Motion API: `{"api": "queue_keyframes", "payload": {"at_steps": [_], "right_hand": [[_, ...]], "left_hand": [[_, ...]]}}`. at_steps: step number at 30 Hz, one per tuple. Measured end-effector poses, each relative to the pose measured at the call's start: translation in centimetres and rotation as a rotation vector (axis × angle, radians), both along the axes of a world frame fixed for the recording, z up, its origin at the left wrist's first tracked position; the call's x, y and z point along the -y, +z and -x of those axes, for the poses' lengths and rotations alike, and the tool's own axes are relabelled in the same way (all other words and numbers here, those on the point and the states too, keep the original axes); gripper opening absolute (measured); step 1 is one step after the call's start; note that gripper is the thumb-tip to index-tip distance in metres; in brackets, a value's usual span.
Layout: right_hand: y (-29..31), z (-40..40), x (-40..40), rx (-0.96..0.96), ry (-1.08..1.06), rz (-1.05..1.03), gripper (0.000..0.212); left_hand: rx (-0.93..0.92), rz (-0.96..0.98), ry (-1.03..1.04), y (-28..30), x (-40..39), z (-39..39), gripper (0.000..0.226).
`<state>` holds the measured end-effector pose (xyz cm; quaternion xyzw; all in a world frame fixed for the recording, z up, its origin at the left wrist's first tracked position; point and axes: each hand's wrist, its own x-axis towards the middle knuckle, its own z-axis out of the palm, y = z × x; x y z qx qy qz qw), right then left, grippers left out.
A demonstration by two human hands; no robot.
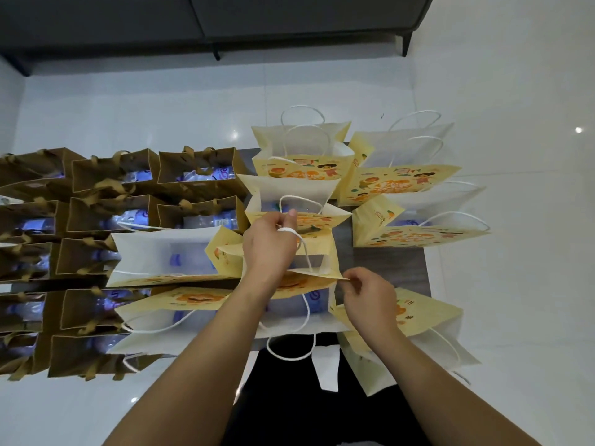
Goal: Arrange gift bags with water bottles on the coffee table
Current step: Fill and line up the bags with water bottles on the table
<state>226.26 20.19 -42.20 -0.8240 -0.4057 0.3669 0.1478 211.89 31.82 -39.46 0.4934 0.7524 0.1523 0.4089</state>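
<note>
Standing on a dark counter over glossy white floor, below a grey sofa, brown bags and yellow gift bags are holding what look like water bottles. The left hand is gripping a white cord handle of the middle yellow bag; the right hand is pinching its near rim.
</note>
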Motion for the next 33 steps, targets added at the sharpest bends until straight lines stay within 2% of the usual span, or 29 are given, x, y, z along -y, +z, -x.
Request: {"api": "queue_keyframes", "payload": {"at_steps": [1,3,5,7,10,13,15,22,29,33], "right_hand": [[0.2,0.2,0.3,-0.014,-0.079,-0.011,0.004],[0.4,0.6,0.9,-0.104,-0.172,0.051,0.009],[0.8,1.1,1.4,-0.21,-0.077,0.203,0.021],[0.9,1.4,1.7,-0.229,0.071,0.317,0.035],[0.5,2.3,1.7,-0.129,0.192,0.397,0.036],[0.4,3.4,1.9,0.09,0.465,0.369,0.026],[0.5,3.8,1.9,0.15,0.52,0.359,0.023],[1.1,4.2,2.9,0.072,0.388,0.408,0.025],[1.2,2.8,3.5,0.084,0.238,0.408,0.042],[0.8,2.0,2.9,-0.003,0.132,0.316,0.034]], "left_hand": [[0.003,0.002,0.007,0.0,0.0,0.1,0.036],[0.003,-0.002,0.006,0.0,0.0,0.1,0.036],[0.01,-0.001,0.011,0.0,0.0,0.0,0.036],[0.011,0.002,0.01,0.0,0.0,0.0,0.036],[0.009,-0.005,-0.002,0.1,0.2,0.1,0.037],[0.0,0.005,-0.021,0.4,0.4,0.2,0.036],[0.005,0.007,-0.032,0.6,0.4,0.2,0.037],[0.032,-0.019,-0.119,1.7,0.3,-1.0,0.04],[0.072,-0.022,-0.233,3.2,-0.1,-2.4,0.039],[0.043,0.04,-0.264,1.8,-0.2,-3.0,0.039]]}}
